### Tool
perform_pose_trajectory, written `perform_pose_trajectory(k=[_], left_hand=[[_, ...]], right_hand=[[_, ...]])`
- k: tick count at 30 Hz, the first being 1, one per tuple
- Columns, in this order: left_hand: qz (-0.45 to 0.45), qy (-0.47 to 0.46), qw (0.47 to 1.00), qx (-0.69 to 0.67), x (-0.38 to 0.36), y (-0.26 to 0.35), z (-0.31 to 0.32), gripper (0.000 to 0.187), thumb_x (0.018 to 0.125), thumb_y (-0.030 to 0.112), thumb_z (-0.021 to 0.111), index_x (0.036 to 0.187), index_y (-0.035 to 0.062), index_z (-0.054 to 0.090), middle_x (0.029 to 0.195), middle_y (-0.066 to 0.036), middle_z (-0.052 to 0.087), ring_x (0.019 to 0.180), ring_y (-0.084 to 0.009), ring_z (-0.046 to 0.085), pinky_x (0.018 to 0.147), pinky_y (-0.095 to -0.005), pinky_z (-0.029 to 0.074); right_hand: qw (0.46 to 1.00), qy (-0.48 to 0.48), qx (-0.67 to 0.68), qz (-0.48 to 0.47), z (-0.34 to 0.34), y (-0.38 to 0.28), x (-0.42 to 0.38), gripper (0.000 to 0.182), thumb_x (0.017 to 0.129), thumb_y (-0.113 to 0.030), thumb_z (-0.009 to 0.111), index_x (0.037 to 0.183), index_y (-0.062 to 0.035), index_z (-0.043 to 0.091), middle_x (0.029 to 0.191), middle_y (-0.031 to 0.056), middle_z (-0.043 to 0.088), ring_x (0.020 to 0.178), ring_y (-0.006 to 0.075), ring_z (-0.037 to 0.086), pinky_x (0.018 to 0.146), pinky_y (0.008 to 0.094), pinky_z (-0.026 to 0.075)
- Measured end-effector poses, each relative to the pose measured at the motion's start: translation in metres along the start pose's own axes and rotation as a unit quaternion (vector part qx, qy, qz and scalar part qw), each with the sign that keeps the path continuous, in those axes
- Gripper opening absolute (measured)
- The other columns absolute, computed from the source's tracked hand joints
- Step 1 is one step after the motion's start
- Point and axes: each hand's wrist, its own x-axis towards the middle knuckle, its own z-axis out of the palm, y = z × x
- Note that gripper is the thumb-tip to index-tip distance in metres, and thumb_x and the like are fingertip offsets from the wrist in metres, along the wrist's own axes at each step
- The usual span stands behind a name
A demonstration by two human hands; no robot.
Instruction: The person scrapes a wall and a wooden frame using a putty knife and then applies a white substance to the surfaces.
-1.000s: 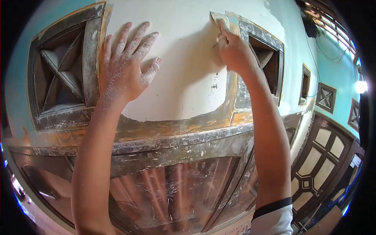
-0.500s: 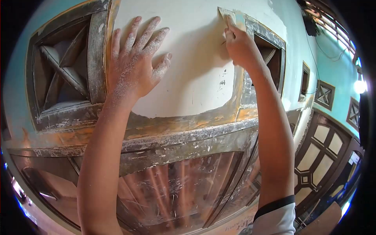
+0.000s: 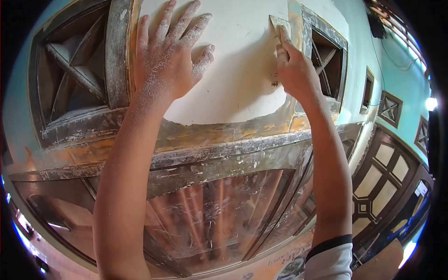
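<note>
My left hand point(image 3: 170, 65), dusted with white powder, lies with fingers spread against the white-coated wall patch point(image 3: 233, 46). It is beside the wooden frame of the left vent point(image 3: 74, 74). My right hand point(image 3: 298, 72) grips a putty knife point(image 3: 279, 23) with a flat, flared blade. That blade meets the white surface close to the patch's right border, just left of the right vent point(image 3: 326, 60). Most of the knife's handle is hidden in my fingers. A few dark marks show on the wall under my right hand.
Below the patch runs a weathered wooden beam point(image 3: 224, 151) with flaking paint. Under it is a glass pane point(image 3: 210, 219) with pinkish folds showing through. A brown panelled door point(image 3: 373, 186) stands at the right, near a bright light point(image 3: 430, 103).
The view has tilted down a little, so the wall appears higher. My right hand and the putty knife have slid down along the wall. My left hand stays spread against it.
</note>
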Motion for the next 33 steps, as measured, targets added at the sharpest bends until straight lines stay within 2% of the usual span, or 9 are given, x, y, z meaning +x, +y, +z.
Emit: perform_pose_trajectory(k=[1,3,15,17,18,19,22,29,33], left_hand=[[0.001,-0.002,1.000,-0.001,0.003,0.003,-0.010,0.058,0.104,0.048,0.055,0.159,0.0307,0.046,0.171,0.005,0.033,0.159,-0.0244,0.026,0.130,-0.0536,0.017],[-0.041,-0.086,0.995,-0.004,0.009,0.012,-0.031,0.061,0.100,0.041,0.061,0.155,0.0154,0.051,0.169,-0.007,0.037,0.159,-0.0298,0.025,0.131,-0.0532,0.014],[-0.011,-0.069,0.996,0.059,0.002,0.003,-0.005,0.067,0.101,0.045,0.060,0.160,0.0183,0.043,0.173,-0.005,0.028,0.161,-0.0282,0.018,0.133,-0.0544,0.009],[0.007,-0.013,0.999,0.046,-0.002,-0.001,0.006,0.060,0.105,0.049,0.054,0.161,0.0313,0.043,0.172,0.006,0.032,0.159,-0.0242,0.026,0.130,-0.0537,0.017],[0.005,-0.014,0.999,0.047,-0.004,0.002,0.005,0.060,0.105,0.049,0.054,0.161,0.0313,0.043,0.172,0.006,0.032,0.159,-0.0242,0.026,0.130,-0.0537,0.017],[-0.003,-0.016,0.999,0.047,-0.007,0.005,0.004,0.060,0.105,0.049,0.054,0.162,0.0316,0.042,0.172,0.005,0.031,0.160,-0.0247,0.025,0.130,-0.0539,0.017],[-0.025,-0.023,0.998,0.045,-0.016,0.014,0.004,0.061,0.106,0.050,0.053,0.162,0.0320,0.040,0.173,0.004,0.030,0.160,-0.0264,0.024,0.130,-0.0550,0.017],[-0.057,-0.078,0.995,0.032,-0.049,0.043,-0.013,0.064,0.106,0.050,0.052,0.165,0.0280,0.037,0.175,-0.001,0.025,0.162,-0.0329,0.018,0.128,-0.0613,0.014],[-0.057,-0.123,0.991,0.016,-0.082,0.063,-0.026,0.070,0.106,0.052,0.051,0.167,0.0232,0.033,0.176,-0.007,0.020,0.162,-0.0367,0.014,0.128,-0.0638,0.012]], right_hand=[[1.000,-0.002,0.001,0.001,-0.003,0.000,0.003,0.054,0.109,-0.044,0.038,0.163,-0.0374,0.038,0.125,0.0209,0.073,0.117,0.0449,0.068,0.097,0.0537,0.055],[0.998,0.042,-0.036,-0.026,-0.009,0.002,0.020,0.053,0.109,-0.044,0.037,0.162,-0.0395,0.039,0.124,0.0194,0.074,0.115,0.0442,0.069,0.097,0.0540,0.054],[0.999,0.014,-0.017,-0.025,0.005,0.026,-0.038,0.052,0.108,-0.037,0.047,0.160,-0.0372,0.043,0.093,0.0219,0.076,0.089,0.0439,0.074,0.082,0.0551,0.058],[0.999,-0.001,-0.007,-0.039,0.009,0.028,-0.042,0.051,0.109,-0.036,0.047,0.160,-0.0340,0.044,0.088,0.0224,0.075,0.086,0.0439,0.074,0.079,0.0562,0.057],[0.998,0.009,0.000,-0.056,0.012,0.030,-0.055,0.051,0.109,-0.035,0.048,0.159,-0.0300,0.045,0.079,0.0215,0.073,0.078,0.0435,0.073,0.074,0.0561,0.058],[0.998,-0.014,0.035,-0.043,0.008,0.026,-0.071,0.050,0.106,-0.034,0.052,0.156,-0.0284,0.051,0.080,0.0246,0.072,0.077,0.0482,0.070,0.072,0.0573,0.056],[0.998,-0.026,0.034,-0.037,0.016,0.027,-0.092,0.049,0.106,-0.033,0.052,0.155,-0.0288,0.052,0.078,0.0243,0.071,0.074,0.0478,0.071,0.071,0.0576,0.056],[0.996,-0.004,0.034,-0.080,0.030,0.041,-0.097,0.057,0.106,-0.030,0.053,0.161,-0.0301,0.042,0.073,0.0216,0.071,0.070,0.0457,0.070,0.066,0.0575,0.056],[0.992,-0.050,-0.001,-0.116,0.052,0.061,-0.146,0.070,0.107,-0.030,0.052,0.169,-0.0294,0.019,0.063,0.0143,0.068,0.057,0.0392,0.069,0.052,0.0548,0.054]])
